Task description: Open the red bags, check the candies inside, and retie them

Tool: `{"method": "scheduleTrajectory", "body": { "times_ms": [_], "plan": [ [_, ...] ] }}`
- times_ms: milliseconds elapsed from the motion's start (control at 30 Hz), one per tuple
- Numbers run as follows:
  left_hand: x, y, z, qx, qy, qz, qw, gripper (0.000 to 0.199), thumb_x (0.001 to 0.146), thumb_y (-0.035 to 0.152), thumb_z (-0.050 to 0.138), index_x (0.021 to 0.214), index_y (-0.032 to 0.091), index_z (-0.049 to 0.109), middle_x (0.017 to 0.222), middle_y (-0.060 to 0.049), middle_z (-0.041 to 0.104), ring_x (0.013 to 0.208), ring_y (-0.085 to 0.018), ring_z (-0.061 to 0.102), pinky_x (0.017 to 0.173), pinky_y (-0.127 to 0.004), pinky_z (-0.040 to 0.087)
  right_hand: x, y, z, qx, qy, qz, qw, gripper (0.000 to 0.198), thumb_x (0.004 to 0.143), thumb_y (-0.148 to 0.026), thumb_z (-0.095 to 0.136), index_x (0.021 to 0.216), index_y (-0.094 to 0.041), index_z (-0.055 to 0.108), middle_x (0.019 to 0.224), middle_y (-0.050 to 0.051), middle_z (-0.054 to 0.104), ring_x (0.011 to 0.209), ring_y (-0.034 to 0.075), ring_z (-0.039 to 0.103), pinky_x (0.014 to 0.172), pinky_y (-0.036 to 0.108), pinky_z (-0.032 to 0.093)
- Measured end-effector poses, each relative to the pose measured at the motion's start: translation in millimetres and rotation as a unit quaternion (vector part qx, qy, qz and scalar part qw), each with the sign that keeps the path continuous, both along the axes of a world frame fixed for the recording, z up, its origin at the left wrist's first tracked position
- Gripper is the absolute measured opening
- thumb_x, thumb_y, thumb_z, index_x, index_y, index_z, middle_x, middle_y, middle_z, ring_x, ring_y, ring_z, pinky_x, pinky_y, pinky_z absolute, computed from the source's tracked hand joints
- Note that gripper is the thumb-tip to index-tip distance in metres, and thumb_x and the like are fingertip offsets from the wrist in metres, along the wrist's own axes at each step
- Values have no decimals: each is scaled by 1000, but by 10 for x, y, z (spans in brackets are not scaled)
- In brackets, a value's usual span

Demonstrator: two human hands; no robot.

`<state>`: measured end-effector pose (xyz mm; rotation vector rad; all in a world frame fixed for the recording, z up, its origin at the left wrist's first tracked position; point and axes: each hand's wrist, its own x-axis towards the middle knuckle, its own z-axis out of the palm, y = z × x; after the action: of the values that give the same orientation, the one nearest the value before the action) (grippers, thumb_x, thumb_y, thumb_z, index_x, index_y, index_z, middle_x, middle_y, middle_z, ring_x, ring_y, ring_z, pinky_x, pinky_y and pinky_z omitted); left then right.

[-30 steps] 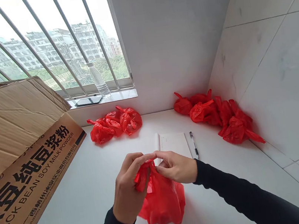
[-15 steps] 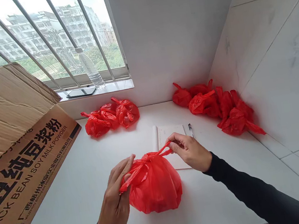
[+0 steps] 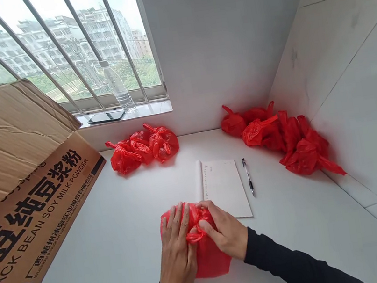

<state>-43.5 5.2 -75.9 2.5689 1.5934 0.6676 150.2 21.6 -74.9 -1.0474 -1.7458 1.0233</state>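
A full red plastic bag (image 3: pixel 211 261) sits on the white table close in front of me, its top knotted and bunched up. My left hand (image 3: pixel 176 252) lies over the bag's left side with its fingers stretched out flat. At the knotted top, my right hand (image 3: pixel 225 230) is closed on the gathered plastic, thumb and fingers around it. A twisted end of the bag sticks out between the two hands. What is inside the bag is hidden.
An open notebook (image 3: pixel 225 188) and a pen (image 3: pixel 248 177) lie just beyond the bag. Tied red bags (image 3: pixel 162 143) stand at the back left, and more red bags (image 3: pixel 261 131) at the back right. A cardboard box (image 3: pixel 42 206) fills the left; a bottle (image 3: pixel 118 88) and phone (image 3: pixel 106 117) rest on the sill.
Both hands have come together over the bag. My right hand has moved left and down from the stretched handle to the bag's top; my left hand now lies flat over it.
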Motion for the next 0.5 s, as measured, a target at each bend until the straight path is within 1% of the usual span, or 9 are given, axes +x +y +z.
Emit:
{"method": "scheduleTrajectory", "body": {
  "times_ms": [67,133,200,267,333,400,467,500],
  "plan": [
    [-58,47,-154,13,8,8,1000,63,102,25,34,160,31,12,162,-7,35,152,-27,25,125,-55,19,-87,-30,-158,25,-44,-9,999,43,100,-24,43,143,-20,43,142,13,56,134,26,51,114,50,42],
    [-118,63,-246,14,10,12,1000,62,102,24,34,160,30,14,162,-6,36,152,-25,26,126,-52,15,-139,-56,-297,59,-83,-9,995,52,99,-21,42,151,-20,39,152,12,48,143,27,41,120,52,35],
    [-150,63,-291,11,13,10,1000,62,101,24,37,160,29,17,162,-4,35,152,-24,26,127,-48,10,-178,-80,-404,89,-124,-13,988,58,97,-18,41,154,-18,35,156,11,43,147,27,35,122,53,32],
    [-153,60,-320,4,12,8,1000,62,100,24,39,159,30,22,162,-2,36,151,-23,28,128,-46,6,-218,-100,-483,111,-167,-24,979,62,95,-15,41,156,-16,33,158,10,39,148,27,32,122,52,33],
    [-142,58,-350,-9,4,8,1000,59,99,24,40,157,31,29,161,0,37,149,-22,32,128,-44,5,-257,-110,-533,125,-206,-31,970,63,94,-14,41,156,-13,33,160,10,36,149,27,30,122,52,32],
    [-138,59,-367,-29,-12,11,999,55,99,25,41,153,32,37,159,1,40,147,-22,37,127,-45,8,-276,-111,-542,128,-224,-30,966,60,95,-14,41,155,-12,35,160,10,36,149,28,29,123,52,31],
    [-164,64,-332,-51,-38,20,998,50,99,31,41,148,32,46,155,1,47,144,-23,41,126,-46,18,-257,-113,-494,119,-210,-18,970,56,97,-16,40,153,-12,40,159,11,38,149,29,30,123,54,30],
    [-192,72,-286,-60,-56,31,996,48,99,34,40,146,31,49,153,0,50,143,-23,44,124,-46,24,-233,-120,-448,109,-188,-16,976,52,99,-18,39,151,-13,42,158,11,40,148,29,31,122,54,30]
  ]
}}
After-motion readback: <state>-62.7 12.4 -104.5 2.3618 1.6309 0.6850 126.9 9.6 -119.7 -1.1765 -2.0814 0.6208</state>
